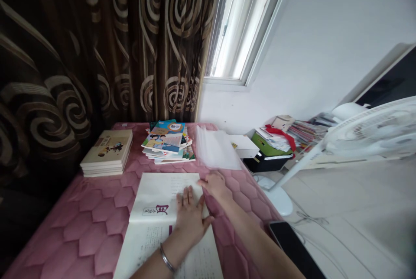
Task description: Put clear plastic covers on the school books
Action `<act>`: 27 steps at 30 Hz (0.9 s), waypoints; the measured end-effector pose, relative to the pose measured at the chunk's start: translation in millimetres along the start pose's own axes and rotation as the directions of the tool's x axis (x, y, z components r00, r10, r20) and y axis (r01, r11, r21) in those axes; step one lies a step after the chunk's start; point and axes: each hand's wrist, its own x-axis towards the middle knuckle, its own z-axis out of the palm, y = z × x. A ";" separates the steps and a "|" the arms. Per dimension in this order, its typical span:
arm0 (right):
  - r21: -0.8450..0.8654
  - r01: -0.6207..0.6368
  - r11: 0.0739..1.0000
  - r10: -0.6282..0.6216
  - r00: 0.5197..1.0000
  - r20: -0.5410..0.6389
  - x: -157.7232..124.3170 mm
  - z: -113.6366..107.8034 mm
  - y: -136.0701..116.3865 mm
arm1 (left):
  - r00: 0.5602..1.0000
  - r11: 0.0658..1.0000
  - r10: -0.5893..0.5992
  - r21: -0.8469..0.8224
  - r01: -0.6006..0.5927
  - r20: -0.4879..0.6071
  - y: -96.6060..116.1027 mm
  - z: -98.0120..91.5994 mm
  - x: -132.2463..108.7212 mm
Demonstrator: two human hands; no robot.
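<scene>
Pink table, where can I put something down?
The bare patch of pink cover lies front left, between the beige book stack and the open white booklet. A narrower strip runs right of the booklet, up to the phone. The back is crowded: colourful books and clear plastic sheets.

Head view, forward-down, close over table (97, 222)

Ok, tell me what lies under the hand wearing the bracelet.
The left hand lies flat on the open white book, which rests on the pink quilted cover. Whatever is printed beneath the palm is hidden.
</scene>
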 end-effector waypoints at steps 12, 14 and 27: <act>0.054 -0.090 0.995 0.094 0.992 -0.086 23.1 -8.6 -10.7 | 0.999 1.000 -0.011 0.004 0.011 -0.045 -1.5 6.8 2.1; 0.073 -0.083 0.994 0.091 0.989 -0.117 25.2 -8.9 -14.8 | 0.999 1.000 -0.013 0.013 0.014 -0.049 -1.3 5.9 2.1; 0.154 0.269 0.951 -0.257 0.962 -0.095 -38.0 43.2 -12.3 | 0.996 0.997 0.077 -0.024 -0.078 -0.048 -34.5 -6.1 17.0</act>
